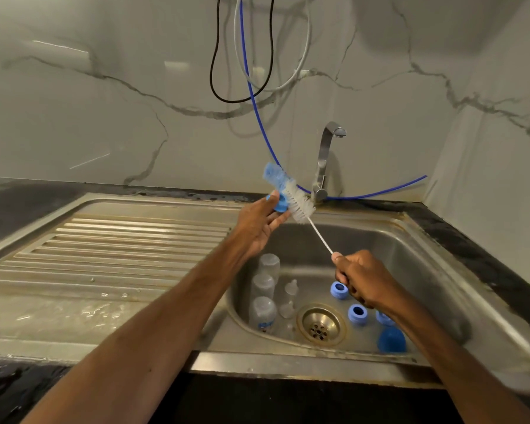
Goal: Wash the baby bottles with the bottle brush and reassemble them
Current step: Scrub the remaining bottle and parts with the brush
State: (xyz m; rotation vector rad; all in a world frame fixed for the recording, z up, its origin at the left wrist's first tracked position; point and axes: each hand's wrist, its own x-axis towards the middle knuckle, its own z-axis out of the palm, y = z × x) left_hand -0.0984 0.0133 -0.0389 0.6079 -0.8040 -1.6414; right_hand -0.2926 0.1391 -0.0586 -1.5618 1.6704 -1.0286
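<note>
My left hand [259, 223] holds a small blue bottle part [278, 204] above the sink's back left corner. My right hand [361, 278] grips the wire handle of the bottle brush [291, 195], whose white and blue bristles press against that blue part. Three clear bottles [263, 289] lie in a row along the left wall of the sink basin [410, 270]. Clear teats [289, 296] sit beside them. Blue collars [339, 290] [358, 314] and a blue cap [391, 339] rest on the basin floor to the right of the drain [320, 324].
A steel tap [326, 160] stands behind the basin, with no water running. A ribbed draining board [120, 249] extends to the left. A blue hose [257, 111] and black and grey cables hang down the marble wall. Dark countertop [487, 264] borders the sink.
</note>
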